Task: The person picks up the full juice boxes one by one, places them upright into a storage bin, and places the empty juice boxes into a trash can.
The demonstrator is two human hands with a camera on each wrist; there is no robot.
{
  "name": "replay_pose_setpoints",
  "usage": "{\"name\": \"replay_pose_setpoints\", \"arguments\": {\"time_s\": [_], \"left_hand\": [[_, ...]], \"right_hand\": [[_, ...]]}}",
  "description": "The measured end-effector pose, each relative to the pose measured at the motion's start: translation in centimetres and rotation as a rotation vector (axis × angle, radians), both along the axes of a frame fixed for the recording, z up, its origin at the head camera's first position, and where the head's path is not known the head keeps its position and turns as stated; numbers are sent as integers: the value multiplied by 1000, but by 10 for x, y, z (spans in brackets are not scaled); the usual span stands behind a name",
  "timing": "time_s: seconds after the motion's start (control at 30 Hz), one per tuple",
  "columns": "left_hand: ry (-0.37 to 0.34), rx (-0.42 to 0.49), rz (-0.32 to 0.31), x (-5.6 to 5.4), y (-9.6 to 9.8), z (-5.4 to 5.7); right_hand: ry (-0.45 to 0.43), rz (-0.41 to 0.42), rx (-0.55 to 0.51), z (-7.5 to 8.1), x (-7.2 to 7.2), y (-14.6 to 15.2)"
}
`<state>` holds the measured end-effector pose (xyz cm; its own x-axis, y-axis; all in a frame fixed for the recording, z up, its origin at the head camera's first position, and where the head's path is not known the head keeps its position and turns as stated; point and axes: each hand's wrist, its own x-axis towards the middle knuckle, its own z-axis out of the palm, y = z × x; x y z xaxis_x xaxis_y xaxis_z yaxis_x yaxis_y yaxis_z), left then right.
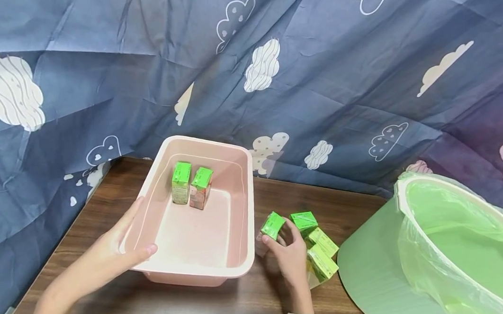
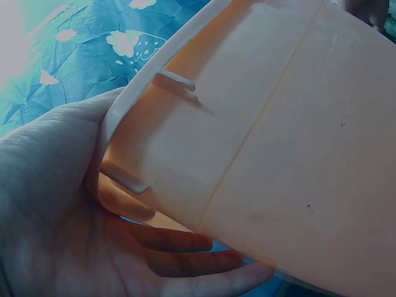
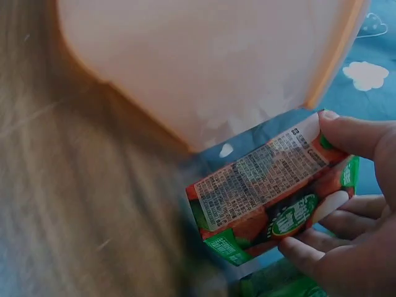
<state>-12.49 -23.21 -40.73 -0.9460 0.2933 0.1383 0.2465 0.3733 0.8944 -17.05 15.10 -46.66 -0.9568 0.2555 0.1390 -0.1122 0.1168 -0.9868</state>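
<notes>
A pink plastic tub (image 1: 200, 240) stands on the brown table, tilted a little in the head view. My left hand (image 1: 111, 247) grips its near-left corner, thumb over the rim and the other fingers under it along the outer wall (image 2: 260, 136). Two juice boxes with green tops, one pale (image 1: 180, 191) and one reddish (image 1: 199, 196), stand inside at the far left. Right of the tub, my right hand (image 1: 292, 254) holds another juice box (image 1: 273, 225) between thumb and fingers. Its printed red side (image 3: 260, 176) shows in the right wrist view.
Beside my right hand are several more boxes: a green-topped one (image 1: 304, 220) and yellow-green ones (image 1: 323, 262). A large green bin (image 1: 376, 250) with a clear plastic liner stands at the right. Dark blue cloud-print cloth (image 1: 324, 77) hangs behind the wooden table (image 1: 178, 308).
</notes>
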Motion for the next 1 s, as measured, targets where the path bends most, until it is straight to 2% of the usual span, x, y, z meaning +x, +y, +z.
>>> {"name": "replay_pose_setpoints", "arguments": {"time_s": [0.17,0.33,0.43,0.53,0.63,0.7,0.77,0.87,1.0], "left_hand": [[-11,-2,3,0,0,0],[-6,-3,9,0,-2,-1],[-7,-4,10,-1,-2,-1],[-7,-17,14,0,-2,0],[6,-14,6,1,-2,1],[19,-17,6,2,-5,2],[26,-7,1,2,-6,3],[16,-5,3,1,-5,3],[7,-15,15,-1,-1,1]], "right_hand": [[5,-40,-23,20,5,-3],[40,-97,-12,50,16,-11],[122,-130,-44,76,25,-18],[244,-125,-99,107,35,-26],[380,-58,-157,138,43,-35],[459,23,-215,156,45,-43],[501,110,-271,171,46,-52],[495,222,-305,191,44,-66],[418,341,-229,217,34,-86]]}}
